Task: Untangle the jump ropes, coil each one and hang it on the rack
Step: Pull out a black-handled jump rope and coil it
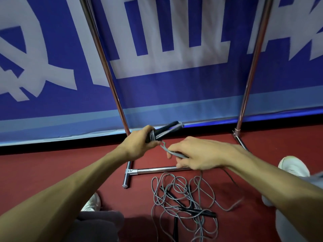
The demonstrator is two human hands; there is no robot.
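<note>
Red floor [52,172], blue banner [157,88] behind chrome rack [108,72]

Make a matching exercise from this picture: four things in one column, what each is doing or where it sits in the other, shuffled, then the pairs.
Column one
1. left hand
2. right hand
3. tangled ropes
4. rack

Column two
A. lying loose on the red floor
B. grips the black handles, cord wound round them
C. stands before the blue banner
D. pinches the grey cord

Pairs: 1-B, 2-D, 3-A, 4-C
</note>
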